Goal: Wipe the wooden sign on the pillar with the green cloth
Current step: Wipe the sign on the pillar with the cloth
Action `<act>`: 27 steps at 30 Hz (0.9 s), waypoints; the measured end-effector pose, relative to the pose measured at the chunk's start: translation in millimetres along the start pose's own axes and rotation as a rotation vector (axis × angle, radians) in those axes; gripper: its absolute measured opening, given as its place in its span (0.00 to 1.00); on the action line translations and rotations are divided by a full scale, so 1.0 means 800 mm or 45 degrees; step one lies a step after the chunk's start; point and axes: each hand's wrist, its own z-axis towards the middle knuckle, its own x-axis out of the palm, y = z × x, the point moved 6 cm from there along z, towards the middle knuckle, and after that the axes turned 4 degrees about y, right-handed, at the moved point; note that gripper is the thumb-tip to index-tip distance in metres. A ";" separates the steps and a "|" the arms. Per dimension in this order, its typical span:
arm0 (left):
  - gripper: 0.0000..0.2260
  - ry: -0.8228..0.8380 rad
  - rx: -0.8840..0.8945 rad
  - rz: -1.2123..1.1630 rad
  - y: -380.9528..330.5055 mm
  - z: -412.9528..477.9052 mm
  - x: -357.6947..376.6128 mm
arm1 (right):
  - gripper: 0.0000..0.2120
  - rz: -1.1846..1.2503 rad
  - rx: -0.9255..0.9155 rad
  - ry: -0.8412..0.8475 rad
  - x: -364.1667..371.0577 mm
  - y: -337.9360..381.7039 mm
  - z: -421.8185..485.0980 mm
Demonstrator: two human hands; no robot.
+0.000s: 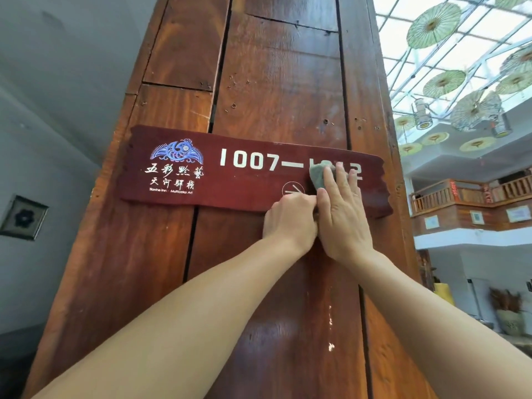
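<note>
A dark red wooden sign (230,180) with white numbers and a blue fish emblem is fixed across a brown plank pillar (276,82). My right hand (344,214) lies flat on the sign's right part, pressing a grey-green cloth (318,177) against it; the cloth peeks out above and left of my fingers and covers some of the numbers. My left hand (290,217) is curled at the sign's lower edge, touching my right hand; whether it grips the cloth is hidden.
A grey wall with a small framed picture (23,217) is on the left. To the right the space opens onto a hall with wooden balcony railings (466,197), hanging paper umbrellas (434,24) under a glass roof, and a vase (509,321) below.
</note>
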 end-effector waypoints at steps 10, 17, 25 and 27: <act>0.27 -0.463 -0.017 0.721 0.208 -0.048 -0.146 | 0.34 -0.186 0.369 -0.149 0.007 -0.031 0.067; 0.32 -0.452 -0.105 0.581 0.288 -0.050 -0.162 | 0.33 -0.224 0.102 -0.191 0.078 0.120 0.065; 0.30 -0.546 -0.014 0.516 0.288 -0.054 -0.162 | 0.32 -0.409 -0.065 -0.101 0.037 0.029 0.060; 0.30 -0.565 -0.014 0.495 0.289 -0.053 -0.161 | 0.34 -0.356 0.258 -0.167 0.000 -0.047 0.052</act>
